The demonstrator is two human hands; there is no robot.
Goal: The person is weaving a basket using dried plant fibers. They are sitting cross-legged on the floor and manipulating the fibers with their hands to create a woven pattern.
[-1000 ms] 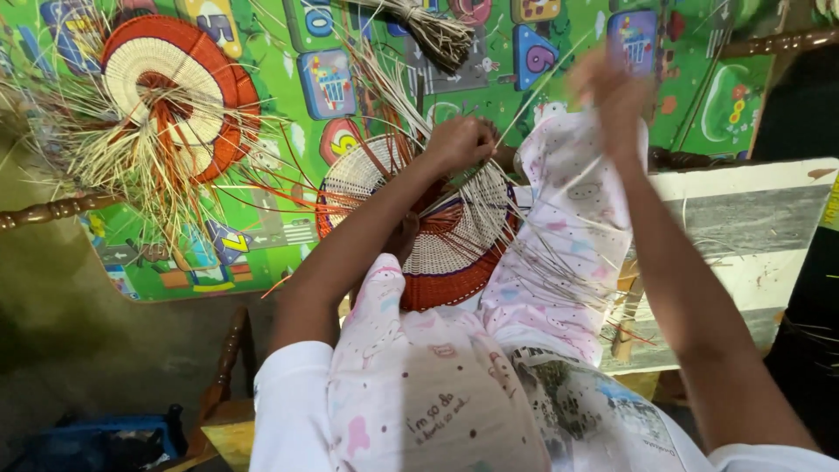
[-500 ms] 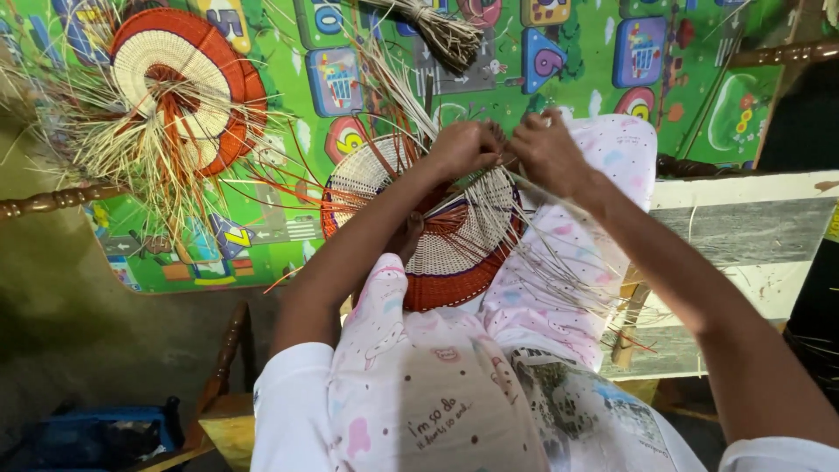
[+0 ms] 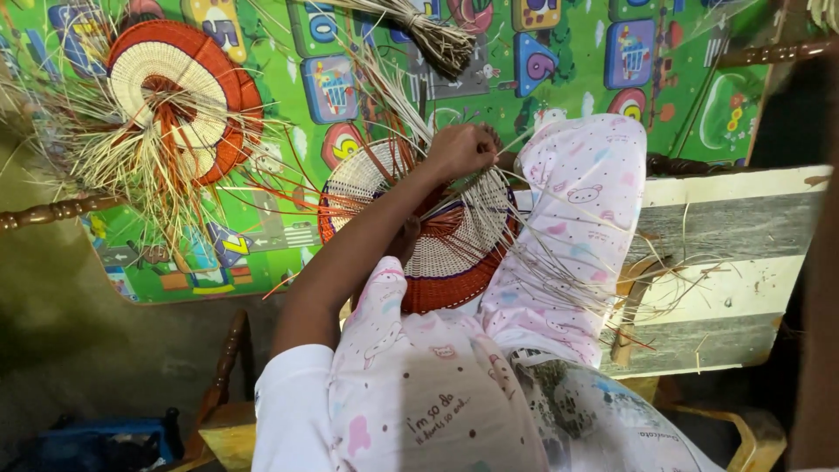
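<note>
The right hand has left the round cream-and-orange woven fan (image 3: 437, 240); only the left hand (image 3: 459, 150) remains, fingers curled, pinching its strands.

Right hand: raised high at 1 o'clock a second ago, then beside left hand (image 3: 461, 150) at the rim of the round cream-and-orange woven straw fan (image 3: 428, 240), now only a forearm along the 3 o'clock edge, hand itself unseen | Left hand: unmoved grip | View: shifted slightly toward 6 o'clock
</note>
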